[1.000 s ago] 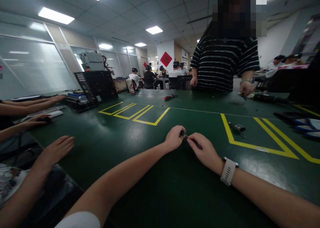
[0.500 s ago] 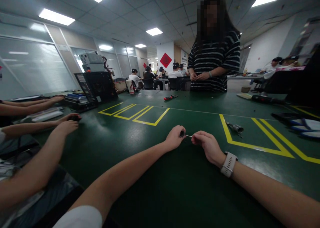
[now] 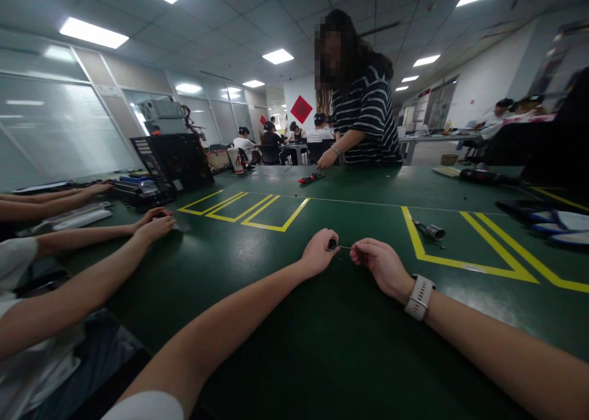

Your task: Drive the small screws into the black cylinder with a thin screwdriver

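Observation:
My left hand (image 3: 318, 254) rests on the green table (image 3: 285, 322) and pinches a small dark round part (image 3: 332, 244) between thumb and fingers. My right hand (image 3: 378, 263), with a white watch (image 3: 418, 297) on its wrist, is closed around a thin tool whose metal tip (image 3: 345, 247) points left and reaches the round part. The tool's handle is hidden inside the fist. Both hands sit close together in the middle of the view.
A metal cylinder tool (image 3: 430, 230) lies on yellow floor-tape lines to the right. A red-handled tool (image 3: 311, 178) lies farther back. A person in a striped shirt (image 3: 365, 126) stands across the table. Other people's arms (image 3: 87, 285) reach in from the left, near a black computer case (image 3: 172, 162).
My right hand pulled back slightly from the part, showing more of the thin tip. The striped-shirt person walked left along the far side. The neighbour's hand slid forward on the table.

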### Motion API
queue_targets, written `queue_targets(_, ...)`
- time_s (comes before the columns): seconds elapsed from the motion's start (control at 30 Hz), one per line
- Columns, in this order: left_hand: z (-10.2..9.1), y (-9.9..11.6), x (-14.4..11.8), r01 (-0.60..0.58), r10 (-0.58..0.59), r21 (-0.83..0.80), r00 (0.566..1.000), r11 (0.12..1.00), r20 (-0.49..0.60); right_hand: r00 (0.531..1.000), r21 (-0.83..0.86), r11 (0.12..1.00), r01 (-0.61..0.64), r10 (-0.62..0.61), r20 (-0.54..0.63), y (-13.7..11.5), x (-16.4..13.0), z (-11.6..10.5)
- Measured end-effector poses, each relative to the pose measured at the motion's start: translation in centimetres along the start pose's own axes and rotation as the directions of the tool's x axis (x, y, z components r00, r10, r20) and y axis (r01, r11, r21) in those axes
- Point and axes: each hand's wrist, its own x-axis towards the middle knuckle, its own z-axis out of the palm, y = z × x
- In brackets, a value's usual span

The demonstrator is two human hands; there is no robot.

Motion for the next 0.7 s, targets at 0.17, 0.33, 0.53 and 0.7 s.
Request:
queue_targets(0.17,0.0,-0.11,-0.02,-0.047,0.047,-0.07,0.999,0.996,-0.003,0.999,0.058,0.997,-0.049,0.048,0.011,-0.15,0.42,-0.52)
queue_targets(0.33,0.19,-0.3,0.05,-0.027,0.026,-0.026,1.0,0.999,-0.009,0.999,-0.005,0.999,0.034,-0.034,-0.014,0.27,-0.11,0.01)
queue_targets(0.53,0.3,-0.44,0.11,-0.025,0.025,0.009,1.0,1.0,0.0,0.999,-0.059,0.997,0.05,-0.051,-0.006,0.37,-0.16,0.18)
queue_targets(0.7,0.5,-0.7,0.26,-0.054,0.054,-0.037,0.999,0.998,-0.004,0.999,0.04,0.998,-0.04,0.04,-0.006,-0.01,0.29,-0.17)
